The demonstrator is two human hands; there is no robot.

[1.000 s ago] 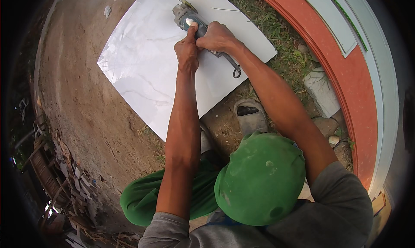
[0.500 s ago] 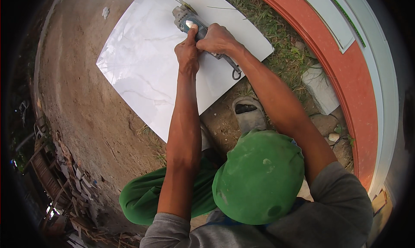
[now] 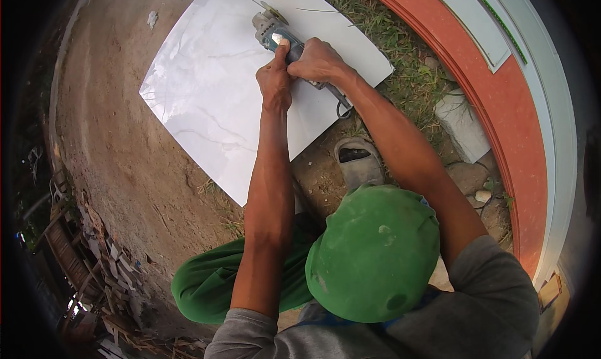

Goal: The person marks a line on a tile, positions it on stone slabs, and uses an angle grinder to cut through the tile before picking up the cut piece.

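Both of my hands are closed around an angle grinder (image 3: 275, 36) with a grey head and a teal-and-dark body. My left hand (image 3: 274, 83) grips it nearer the head, thumb lying along the top. Behind it, my right hand (image 3: 318, 61) wraps the rear of the body. The thin disc (image 3: 272, 10) stands on edge at the far side, over a large white marbled tile (image 3: 206, 102). From the disc, a thin dark line runs across the tile to its far edge. A power cord (image 3: 341, 102) trails off the grinder's back end.
The tile lies on bare dirt (image 3: 119, 127), with grass (image 3: 400, 77) along its right side. A grey concrete block (image 3: 463, 124) sits right of my shoe (image 3: 360, 161). A raised red ledge (image 3: 501, 121) curves along the right. Scrap wood (image 3: 75, 259) is heaped at lower left.
The grinder and both hands have shifted slightly toward me and to the right along the tile. My grip looks the same.
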